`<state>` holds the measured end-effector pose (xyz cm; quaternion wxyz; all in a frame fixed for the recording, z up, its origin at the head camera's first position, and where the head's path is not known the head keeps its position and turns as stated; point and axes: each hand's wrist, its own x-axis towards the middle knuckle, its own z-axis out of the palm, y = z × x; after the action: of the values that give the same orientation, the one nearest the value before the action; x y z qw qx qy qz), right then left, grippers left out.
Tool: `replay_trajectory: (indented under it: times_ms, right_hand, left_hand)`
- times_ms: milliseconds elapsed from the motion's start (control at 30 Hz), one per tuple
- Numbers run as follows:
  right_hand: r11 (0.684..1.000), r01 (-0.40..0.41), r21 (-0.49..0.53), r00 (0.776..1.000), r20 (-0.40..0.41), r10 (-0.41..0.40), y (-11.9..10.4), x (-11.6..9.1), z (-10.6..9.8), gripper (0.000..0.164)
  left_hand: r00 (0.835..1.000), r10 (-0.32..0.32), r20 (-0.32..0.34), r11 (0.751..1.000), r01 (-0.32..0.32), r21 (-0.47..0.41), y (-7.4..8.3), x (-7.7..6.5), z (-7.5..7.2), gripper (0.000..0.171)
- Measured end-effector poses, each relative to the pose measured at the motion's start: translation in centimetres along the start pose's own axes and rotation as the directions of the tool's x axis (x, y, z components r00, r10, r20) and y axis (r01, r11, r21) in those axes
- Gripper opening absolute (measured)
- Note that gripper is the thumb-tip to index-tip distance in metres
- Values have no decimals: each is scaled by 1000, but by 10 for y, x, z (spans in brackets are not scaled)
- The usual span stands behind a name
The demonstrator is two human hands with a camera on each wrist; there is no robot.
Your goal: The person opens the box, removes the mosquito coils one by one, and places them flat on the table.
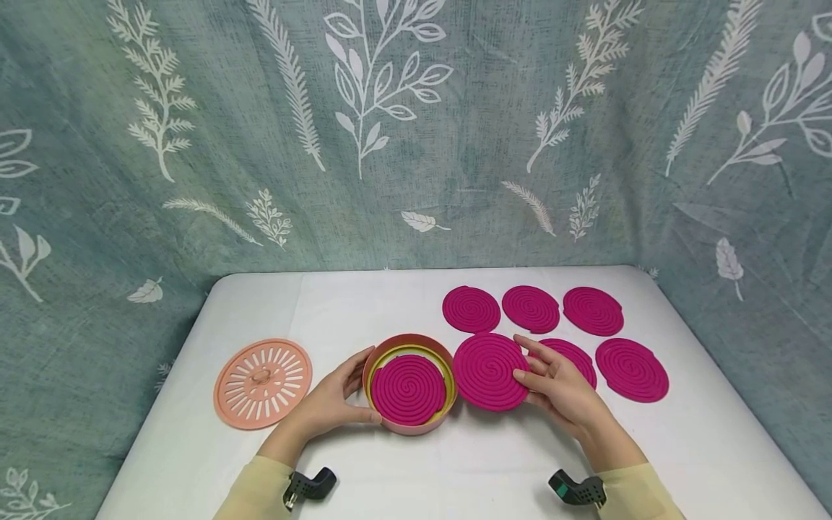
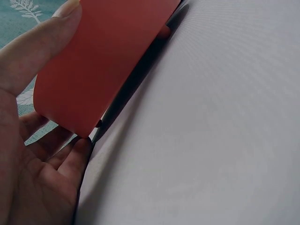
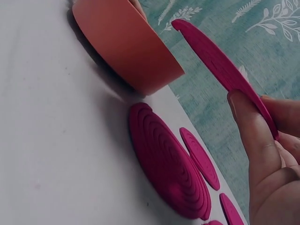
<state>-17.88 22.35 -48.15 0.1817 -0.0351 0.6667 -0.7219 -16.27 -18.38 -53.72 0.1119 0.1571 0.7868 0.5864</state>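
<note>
A round coral tin [image 1: 411, 430] with a yellow inside stands on the table, left of the middle. One magenta mosquito coil [image 1: 408, 390] lies inside it. My left hand [image 1: 338, 397] grips the tin's left side, thumb at the front and fingers behind; the left wrist view shows the tin's outer wall [image 2: 98, 61] between them. Just right of the tin, my right hand [image 1: 562, 386] pinches another mosquito coil [image 1: 490, 372] by its right edge. In the right wrist view this held coil [image 3: 220, 63] is tilted and raised off the table, between thumb and fingers.
Several more magenta coils [image 1: 531, 309] lie flat in two rows at the back right, one partly hidden by my right hand. A coral slotted lid [image 1: 263, 384] with a small handle lies to the left. White cloth covers the table [image 1: 442, 480]; a patterned curtain [image 1: 468, 217] hangs behind.
</note>
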Motion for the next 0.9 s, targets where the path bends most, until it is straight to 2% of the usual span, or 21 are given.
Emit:
replay_trajectory:
  times_ms: [500,900]
  right_hand:
    - [999,10,53,1000,-7,-10,20,-29,-19,75]
    - [987,-49,150,999,-3,50,37,-52,-21,74]
  left_hand:
    - [1000,-3,-7,1000,3,14,1,0,0,119]
    - [1000,-13,-4,1000,13,20,0,0,0,118]
